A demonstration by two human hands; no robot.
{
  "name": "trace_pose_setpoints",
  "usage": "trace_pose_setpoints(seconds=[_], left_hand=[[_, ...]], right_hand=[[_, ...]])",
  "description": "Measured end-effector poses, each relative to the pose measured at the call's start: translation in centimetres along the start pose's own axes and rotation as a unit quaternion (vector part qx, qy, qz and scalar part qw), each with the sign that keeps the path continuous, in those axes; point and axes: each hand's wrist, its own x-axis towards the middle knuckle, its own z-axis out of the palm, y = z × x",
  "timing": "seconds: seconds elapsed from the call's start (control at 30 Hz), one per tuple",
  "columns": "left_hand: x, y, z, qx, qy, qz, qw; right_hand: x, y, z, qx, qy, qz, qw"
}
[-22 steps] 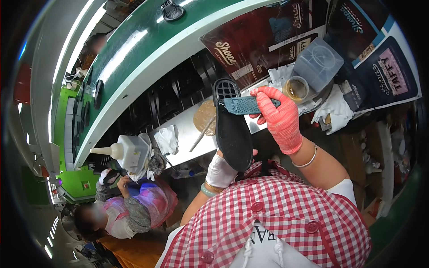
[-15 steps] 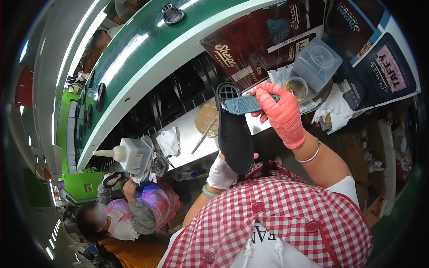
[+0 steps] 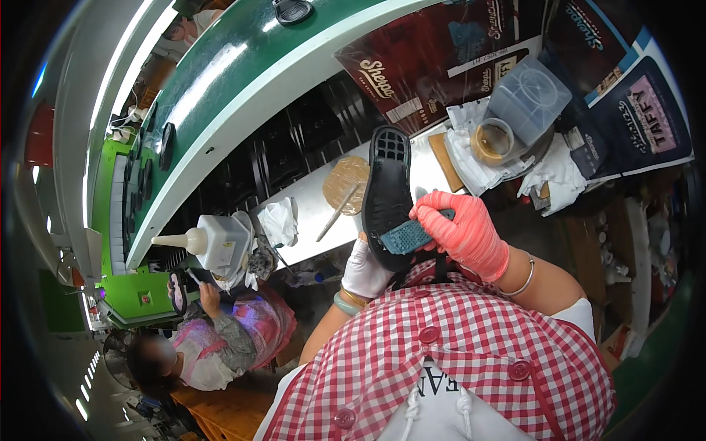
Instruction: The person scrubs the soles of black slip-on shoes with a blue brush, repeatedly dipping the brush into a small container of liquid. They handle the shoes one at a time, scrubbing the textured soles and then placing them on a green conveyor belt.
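Red-and-white checked top, one white glove, one coral glove.

The person wears a gingham garment in red and white squares, fastened with round red buttons and cut short at the arms, with a white panel at the chest from which two white knotted cords hang. The left hand is covered by a thin white glove, and a pale green bangle with a slim gold-coloured band beside it circles that wrist. The right hand is in a coral-pink rubbery glove, slightly wrinkled at the knuckles; a thin silver-coloured bangle sits on the right wrist above bare forearm.
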Motion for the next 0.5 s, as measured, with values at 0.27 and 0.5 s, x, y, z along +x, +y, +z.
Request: trace_pose_setpoints(seconds=[0.27,0.5], left_hand=[[-0.3,-0.1,-0.5,0.009,-0.035,-0.04,0.999],[-0.9,-0.1,-0.6,0.018,-0.068,-0.064,0.995]], right_hand=[[3.3,0.3,-2.4,0.142,0.198,-0.123,0.962],[4.0,0.1,-3.3,0.147,0.204,-0.117,0.961]])
